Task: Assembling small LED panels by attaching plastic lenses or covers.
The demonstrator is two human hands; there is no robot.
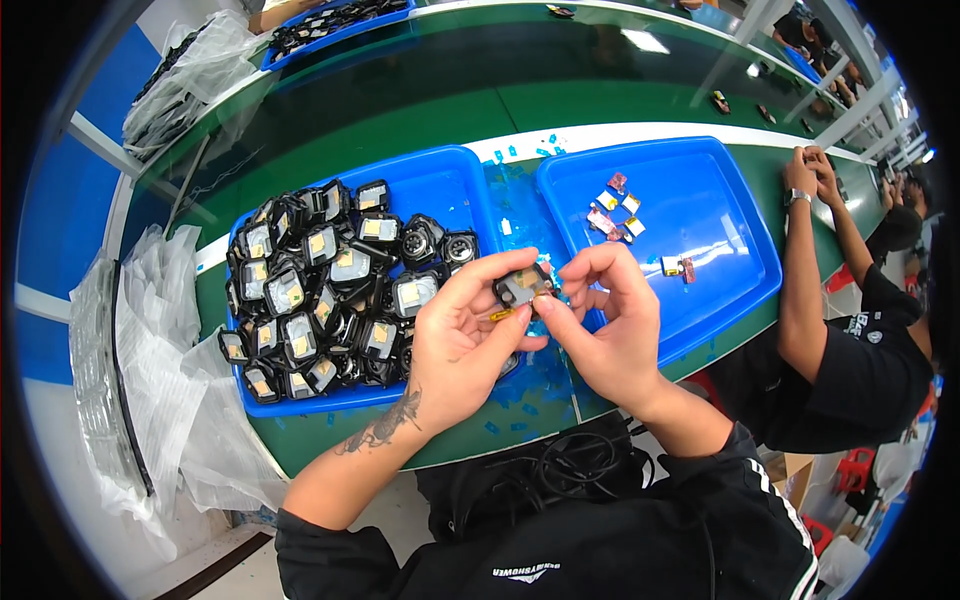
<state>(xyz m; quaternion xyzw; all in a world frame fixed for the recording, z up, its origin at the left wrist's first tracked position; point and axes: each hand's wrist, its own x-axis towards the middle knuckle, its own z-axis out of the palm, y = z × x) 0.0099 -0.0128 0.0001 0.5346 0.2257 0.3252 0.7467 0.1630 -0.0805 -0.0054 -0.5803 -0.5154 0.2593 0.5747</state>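
Note:
In front of me, between two blue trays, my left hand (462,335) grips a small black watch-like case (520,287) with a grey inner face. From the case's near side sticks out a thin yellow strip (500,314). My right hand (622,325) is closed at the case's right edge, its thumb pressing there. Whether a tiny separate part is between those fingertips cannot be made out. Under my left hand stands the left blue tray (470,165), heaped with similar black cases (350,265), many with grey faces and tan patches.
The right blue tray (690,150) holds several small white-and-pink parts (607,215). Blue scraps (515,425) litter the green bench. Behind is a green conveyor (420,110) with another filled tray (335,30). Plastic wrap (180,350) hangs at left. A co-worker's arms (803,260) are at right.

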